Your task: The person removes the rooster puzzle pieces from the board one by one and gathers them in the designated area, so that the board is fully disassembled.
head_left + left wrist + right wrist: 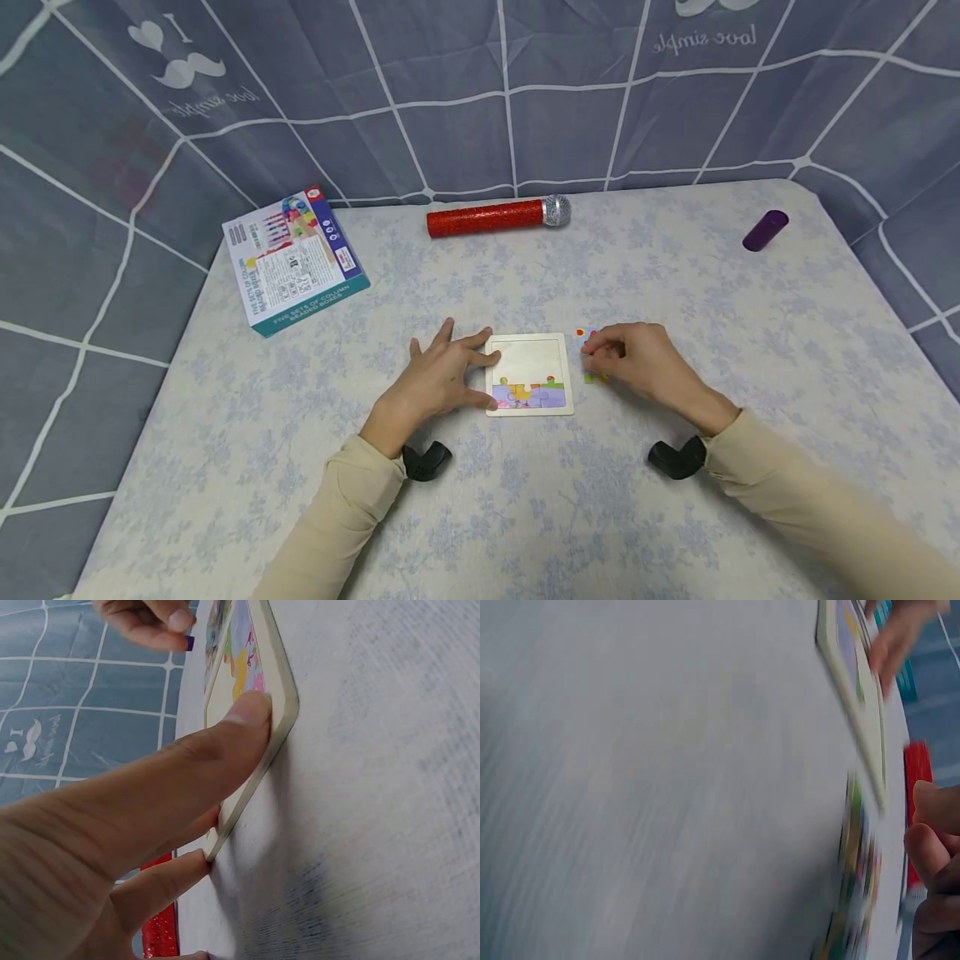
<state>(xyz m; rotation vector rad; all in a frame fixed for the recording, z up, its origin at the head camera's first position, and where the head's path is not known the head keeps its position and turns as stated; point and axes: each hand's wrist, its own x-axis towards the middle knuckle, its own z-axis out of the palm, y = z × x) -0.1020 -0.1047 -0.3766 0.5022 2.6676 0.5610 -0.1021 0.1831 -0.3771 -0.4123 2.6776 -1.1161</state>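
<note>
- Two hands, apart from each other: the left hand is spread at the left side of one square puzzle tray, its thumb on the near corner
- The right hand has its fingertips drawn close over the loose pieces, just right of the tray — whether it pinches one, I cannot tell; their number is partly hidden
- Inside the tray, joined pieces along the near side
- Farther out on one table: one red microphone, one box, one purple cylinder

R grip nr blurred pcs; L grip at tray edge.
</note>
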